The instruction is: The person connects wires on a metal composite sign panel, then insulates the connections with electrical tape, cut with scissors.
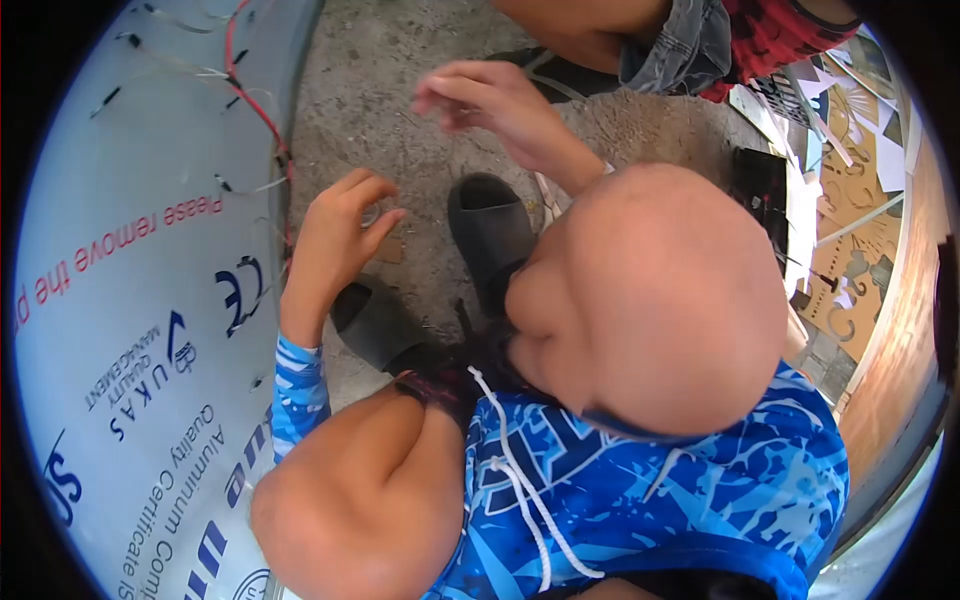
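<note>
"The left hand [348, 215] is right beside the printed panel [130, 300], fingers half-curled, thumb apart, gripping nothing I can see!"

"And the right hand [495, 105]?"

"Up over the concrete floor [400, 40], fingers loosely bent; can't tell whether they've hold of anything."

"Where's that panel?"

"Left of both hands, red wire [231, 50] trailing along its edge!"

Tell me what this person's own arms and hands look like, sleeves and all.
The left hand and right hand wear no gloves. The left arm has a sleeve patterned in blue and white, ending short of the wrist. A knee hides most of the right arm; a pale edge shows near its wrist, unclear what.
</note>
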Available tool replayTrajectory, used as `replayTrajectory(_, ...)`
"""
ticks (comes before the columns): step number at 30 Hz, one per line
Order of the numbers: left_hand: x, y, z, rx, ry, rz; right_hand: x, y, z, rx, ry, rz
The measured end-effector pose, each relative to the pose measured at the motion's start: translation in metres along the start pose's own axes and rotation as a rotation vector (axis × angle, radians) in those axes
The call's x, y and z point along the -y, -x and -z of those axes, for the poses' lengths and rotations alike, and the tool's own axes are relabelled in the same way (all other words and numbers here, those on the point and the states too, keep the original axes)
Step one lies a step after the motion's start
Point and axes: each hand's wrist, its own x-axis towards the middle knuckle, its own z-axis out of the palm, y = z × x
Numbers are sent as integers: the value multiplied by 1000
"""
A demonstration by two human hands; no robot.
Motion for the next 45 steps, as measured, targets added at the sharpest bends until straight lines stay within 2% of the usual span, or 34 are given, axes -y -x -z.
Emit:
replayTrajectory(3, 6, -8, 2, 26, -68, -85, 0, 23, 21, -67, 60, -109)
replayTrajectory(7, -1, 0, -13, 84, -108, -134, 8, 57, 42, -111, 146, -131)
replayTrajectory(9, -45, 4, 10, 82, 489, -158, 17, 70, 49, -161, 309, -226)
replayTrajectory(11, -68, 3, 31, 108, 827, -334, 18, 85, 56, -169, 399, -284)
replayTrajectory(13, -93, -8, 52, 129, 850, -522, 17, 97, 60, -173, 434, -302)
replayTrajectory(14, -107, -10, 59, 124, 838, -530, 18, 106, 57, -182, 447, -296)
replayTrajectory(17, -134, -11, 68, 63, 602, -460, 37, 99, 59, -232, 467, -156)
replayTrajectory(19, -134, -13, 71, 46, 545, -516, 72, 85, 58, -297, 483, 31)
replayTrajectory(20, -138, -12, 72, -4, 610, -533, 91, 75, 55, -331, 493, 130)
replayTrajectory(24, -148, -7, 86, 19, 689, -561, 167, 34, 40, -356, 521, 420)
replayTrajectory(31, -203, -8, 109, -59, 692, -531, 209, 44, -18, -231, 455, 489)
replayTrajectory(36, -189, -3, 181, 12, 678, -507, 219, 74, -65, -133, 396, 436)
replayTrajectory(38, -174, 0, 210, 109, 658, -459, 212, 81, -85, -114, 365, 391)
replayTrajectory(41, -149, -6, 215, 47, 823, -454, 202, 76, -100, -73, 330, 312)
replayTrajectory(43, -119, -5, 212, -74, 763, -394, 185, 63, -111, -10, 309, 261)
replayTrajectory(44, -98, -19, 191, -216, 617, -454, 179, 54, -107, 0, 334, 253)
replayTrajectory(45, -86, -21, 191, -194, 514, -400, 169, 42, -107, 7, 365, 245)
